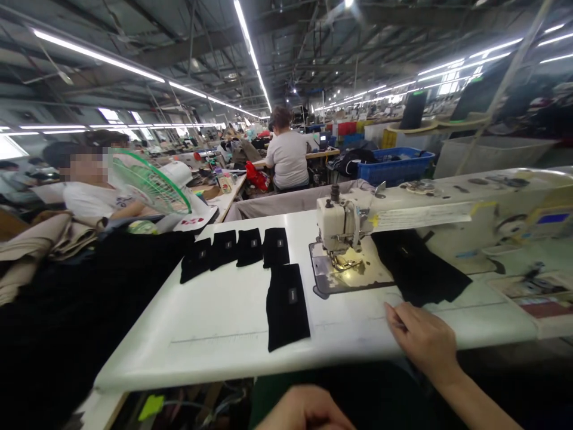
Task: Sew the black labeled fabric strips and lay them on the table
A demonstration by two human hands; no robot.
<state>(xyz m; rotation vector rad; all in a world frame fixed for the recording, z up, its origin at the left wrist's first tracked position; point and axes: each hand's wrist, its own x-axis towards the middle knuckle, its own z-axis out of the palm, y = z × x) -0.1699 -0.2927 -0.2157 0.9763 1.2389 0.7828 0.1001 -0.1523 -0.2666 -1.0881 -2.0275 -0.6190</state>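
Black cloth (pixel 421 269) flat on table (pixel 215 316), lower edge uneven. Right hand (pixel 423 337) just nearside, fingers curled, grip narrow. Left hand (pixel 304 409) low, grip: can't tell.

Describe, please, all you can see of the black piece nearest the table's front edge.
The black piece looks like matte fabric, roughly rectangular and wavy-edged, with a small grey label, unreadable, towards its upper right. It lies flat and unheld on the white table; whether it touches the piece behind is unclear.
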